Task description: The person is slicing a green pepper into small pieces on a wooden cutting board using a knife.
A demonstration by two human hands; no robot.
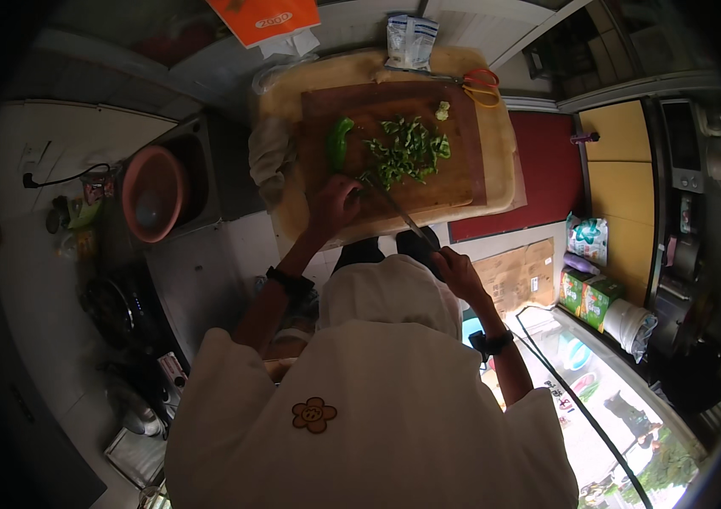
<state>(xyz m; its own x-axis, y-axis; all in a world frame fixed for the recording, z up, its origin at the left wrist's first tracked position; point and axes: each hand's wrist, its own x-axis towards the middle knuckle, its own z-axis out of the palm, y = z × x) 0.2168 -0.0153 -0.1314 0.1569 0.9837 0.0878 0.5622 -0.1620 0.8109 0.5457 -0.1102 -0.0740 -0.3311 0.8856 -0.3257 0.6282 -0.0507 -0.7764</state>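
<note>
My right hand (457,272) is closed on the handle of a knife (401,213), whose blade slants up and left over the near edge of a wooden cutting board (424,196). Close to the blade's tip is my left hand (337,200), its fingers curled at the board's near left; whether they hold a small green piece is unclear. Behind that hand lies a whole green pepper (338,144). Chopped green pepper (408,151) is spread over the middle of the board. A small pale lump, perhaps garlic or ginger (442,111), rests near the board's far right corner.
Scissors (481,87) with red and yellow handles and a plastic packet (410,43) lie at the table's far side. A crumpled cloth (269,153) is at the table's left. Further left, a pink basin (155,194) stands in a sink. A flattened cardboard sheet (517,275) lies at right.
</note>
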